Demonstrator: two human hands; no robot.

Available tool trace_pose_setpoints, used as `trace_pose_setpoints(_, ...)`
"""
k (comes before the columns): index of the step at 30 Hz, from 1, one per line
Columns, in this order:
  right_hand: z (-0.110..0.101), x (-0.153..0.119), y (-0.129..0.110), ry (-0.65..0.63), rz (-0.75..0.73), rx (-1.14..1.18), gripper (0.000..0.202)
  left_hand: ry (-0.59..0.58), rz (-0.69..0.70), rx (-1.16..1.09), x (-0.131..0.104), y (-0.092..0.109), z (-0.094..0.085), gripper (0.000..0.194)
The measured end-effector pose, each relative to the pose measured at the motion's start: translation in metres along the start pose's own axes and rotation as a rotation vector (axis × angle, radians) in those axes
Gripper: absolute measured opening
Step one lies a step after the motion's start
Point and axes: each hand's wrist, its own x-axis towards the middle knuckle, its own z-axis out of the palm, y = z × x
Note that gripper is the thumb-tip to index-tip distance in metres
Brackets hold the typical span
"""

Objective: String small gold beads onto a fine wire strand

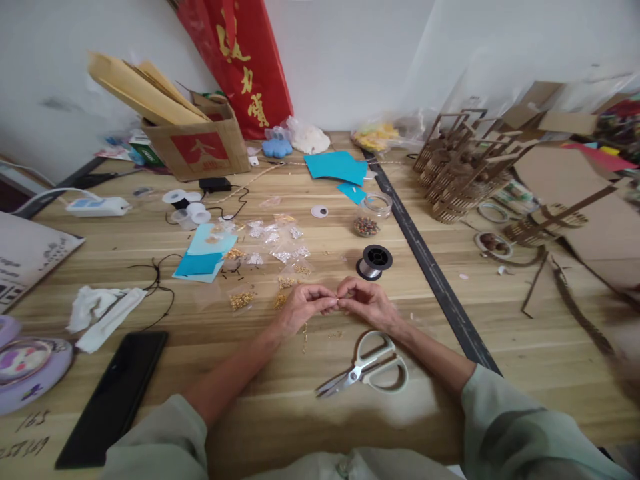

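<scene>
My left hand [309, 307] and my right hand [367, 303] meet above the table, thumbs and forefingers pinched close together. A tiny thing shows between the fingertips, too small to name. Just below my left hand lies a short gold chain [305, 338], with a few gold bits [335, 335] to its right. White-handled scissors [367, 370] rest nearer to me, blades pointing left. Beyond my right hand stands a black spool of clear line [375, 261]. Small bags of gold beads [242, 300] and silver charms [283, 255] lie beyond and left of my left hand.
A black phone [113, 400] lies at the near left, by crumpled white tissue [103, 313]. Blue sheets [200, 260] sit under small findings. A jar of mixed beads [367, 227] stands farther back. Bamboo-like baskets [457, 167] and a cardboard box [200, 150] line the back.
</scene>
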Motion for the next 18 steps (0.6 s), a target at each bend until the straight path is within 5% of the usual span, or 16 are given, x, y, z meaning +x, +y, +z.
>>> trace_pose_setpoints(8, 0.0017, -0.0017, -0.0023, 0.018, 0.024, 0.03, 0.02, -0.004, 0.084, 0.051, -0.0019, 0.0021, 0.0, 0.022)
trace_pose_setpoints(18, -0.0023, -0.0005, -0.0013, 0.023, -0.033, -0.072, 0.021, -0.008, 0.456, 0.335, -0.0027, 0.0032, -0.0022, 0.012)
